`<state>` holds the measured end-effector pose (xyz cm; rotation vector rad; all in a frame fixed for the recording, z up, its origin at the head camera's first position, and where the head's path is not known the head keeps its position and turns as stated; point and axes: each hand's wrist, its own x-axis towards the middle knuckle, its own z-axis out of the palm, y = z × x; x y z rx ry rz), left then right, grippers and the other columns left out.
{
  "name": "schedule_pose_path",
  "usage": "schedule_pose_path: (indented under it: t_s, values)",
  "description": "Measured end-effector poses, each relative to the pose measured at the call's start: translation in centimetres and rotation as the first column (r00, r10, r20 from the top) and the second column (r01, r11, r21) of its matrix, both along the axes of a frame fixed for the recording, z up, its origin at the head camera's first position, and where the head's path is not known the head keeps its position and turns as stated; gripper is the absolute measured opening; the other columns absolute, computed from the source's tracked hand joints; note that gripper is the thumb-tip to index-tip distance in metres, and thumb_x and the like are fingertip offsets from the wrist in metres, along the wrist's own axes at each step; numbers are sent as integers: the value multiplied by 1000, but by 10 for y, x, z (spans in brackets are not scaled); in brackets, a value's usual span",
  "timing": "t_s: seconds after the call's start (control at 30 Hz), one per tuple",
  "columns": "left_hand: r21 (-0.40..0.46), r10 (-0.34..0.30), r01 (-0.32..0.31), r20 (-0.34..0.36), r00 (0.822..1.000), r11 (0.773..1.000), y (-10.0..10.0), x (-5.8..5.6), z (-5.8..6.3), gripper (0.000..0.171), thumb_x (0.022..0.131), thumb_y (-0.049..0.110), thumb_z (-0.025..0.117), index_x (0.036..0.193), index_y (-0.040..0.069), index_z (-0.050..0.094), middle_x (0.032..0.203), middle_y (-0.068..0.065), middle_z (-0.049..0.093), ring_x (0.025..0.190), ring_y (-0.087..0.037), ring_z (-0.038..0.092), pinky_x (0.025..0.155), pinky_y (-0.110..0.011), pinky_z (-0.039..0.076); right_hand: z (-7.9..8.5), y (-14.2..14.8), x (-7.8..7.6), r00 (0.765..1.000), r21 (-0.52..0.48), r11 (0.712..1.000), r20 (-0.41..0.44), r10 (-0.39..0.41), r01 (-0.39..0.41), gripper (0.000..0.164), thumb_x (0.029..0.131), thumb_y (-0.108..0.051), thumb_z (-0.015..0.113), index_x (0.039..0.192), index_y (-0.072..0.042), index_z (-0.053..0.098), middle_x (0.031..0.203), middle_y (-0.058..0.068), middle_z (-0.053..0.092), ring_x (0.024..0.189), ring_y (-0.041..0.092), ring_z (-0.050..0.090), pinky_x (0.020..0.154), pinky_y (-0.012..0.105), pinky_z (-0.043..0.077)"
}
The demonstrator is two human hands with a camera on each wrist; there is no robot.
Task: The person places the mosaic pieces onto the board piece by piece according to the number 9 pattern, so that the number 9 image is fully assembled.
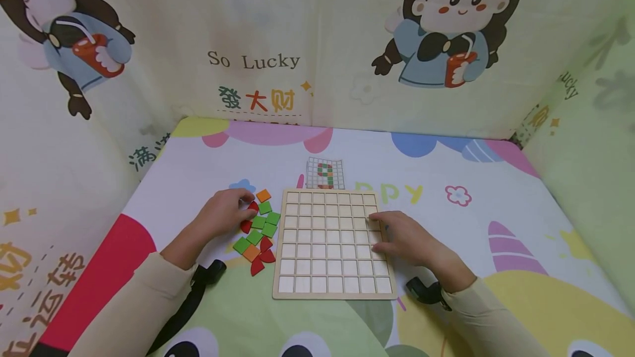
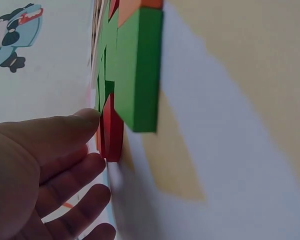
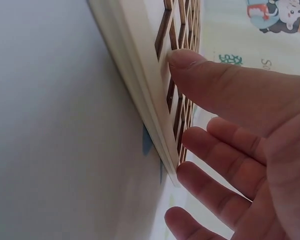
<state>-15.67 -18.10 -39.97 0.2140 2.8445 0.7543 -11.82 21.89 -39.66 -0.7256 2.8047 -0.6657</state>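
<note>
A square wooden grid board (image 1: pixel 334 298) lies flat on the table, its many cells bare wood. Left of it is a loose cluster of small tiles: green squares (image 1: pixel 255 237), orange squares (image 1: pixel 251 253) and red rounded pieces (image 1: pixel 265 256). My left hand (image 1: pixel 227 211) is at the cluster's left side, thumb and fingers apart beside a red piece (image 2: pixel 115 132); whether the fingertips touch it cannot be told. Over the board's right edge lies my right hand (image 1: pixel 409 238), fingers loosely extended, with the thumb (image 3: pixel 187 59) at the frame.
Behind the board lies a small printed card (image 1: pixel 324 173) with a coloured grid pattern. A colourful patterned cloth (image 1: pixel 446 169) covers the table. Printed curtains (image 1: pixel 347 92) stand at the back and sides. Dark straps with cameras (image 1: pixel 426 292) are on both wrists.
</note>
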Motion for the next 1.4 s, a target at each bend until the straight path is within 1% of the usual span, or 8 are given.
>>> schedule_pose_path:
  t_s: [0.2, 0.47, 0.63, 0.87, 1.0, 1.17, 1.27, 1.4]
  values:
    - [5, 6, -6, 2, 1000, 1000, 1, -3, -2, 37, 90, 20, 74, 120, 0, 66, 110, -15, 65, 100, -31, 56, 81, -42, 56, 0, 0, 0, 1000, 3, 1000, 1, 0, 0, 57, 83, -15, 82, 130, 4, 58, 127, 20, 61, 121, 41, 53, 101, 54, 42]
    - [10, 10, -10, -1, 1000, 1000, 3, -4, -2, 26, 91, 15, 72, 113, 3, 68, 104, -12, 65, 95, -30, 56, 80, -42, 54, 0, -1, 0, 1000, 7, 1000, 1, -7, 7, 57, 83, -15, 81, 131, 4, 58, 128, 20, 61, 122, 41, 53, 102, 54, 41]
    - [21, 5, -5, 7, 1000, 1000, 2, -3, -2, 27, 91, 10, 70, 117, 2, 67, 109, -14, 65, 98, -31, 56, 83, -43, 55, 0, -1, 1, 1000, 5, 1000, 5, -9, 9, 57, 83, -15, 81, 131, 4, 58, 128, 20, 61, 123, 41, 53, 102, 54, 41]
    - [34, -19, 19, -8, 1000, 999, 2, -2, -2, 28, 91, 1, 66, 118, -1, 67, 116, -17, 65, 107, -35, 56, 90, -47, 53, -1, 0, 0, 1000, 6, 1000, 0, -7, 7, 57, 84, -16, 81, 132, 3, 58, 129, 20, 60, 123, 41, 53, 102, 54, 41]
    - [38, -30, 30, -7, 1000, 999, 1, -3, -3, 29, 91, 4, 68, 119, -1, 66, 114, -16, 64, 101, -32, 55, 87, -45, 54, -2, 0, 1, 1000, 6, 1000, -2, -6, 6, 57, 84, -17, 81, 132, 3, 58, 129, 20, 60, 123, 40, 53, 101, 54, 42]
    - [30, -38, 38, -8, 999, 999, 1, -5, -4, 27, 91, 8, 71, 117, -1, 66, 109, -14, 65, 95, -30, 55, 83, -43, 55, -2, 0, 0, 1000, 5, 1000, -1, -7, 7, 57, 84, -16, 81, 132, 3, 58, 129, 20, 60, 122, 40, 53, 101, 54, 42]
    - [31, -34, 35, -7, 999, 999, 1, -5, -4, 25, 92, 5, 70, 115, -1, 66, 109, -14, 64, 96, -30, 55, 85, -44, 55, -2, 1, 0, 1000, 4, 1000, 2, -10, 10, 57, 84, -16, 81, 132, 3, 58, 129, 20, 60, 123, 41, 53, 101, 54, 42]
    - [49, -28, 28, -4, 1000, 998, 2, -4, -4, 23, 91, -2, 66, 114, 0, 66, 108, -14, 64, 99, -32, 57, 86, -44, 55, -2, 1, 0, 1000, 3, 1000, 1, -9, 9, 57, 84, -17, 81, 132, 3, 58, 130, 20, 60, 123, 41, 52, 101, 54, 42]
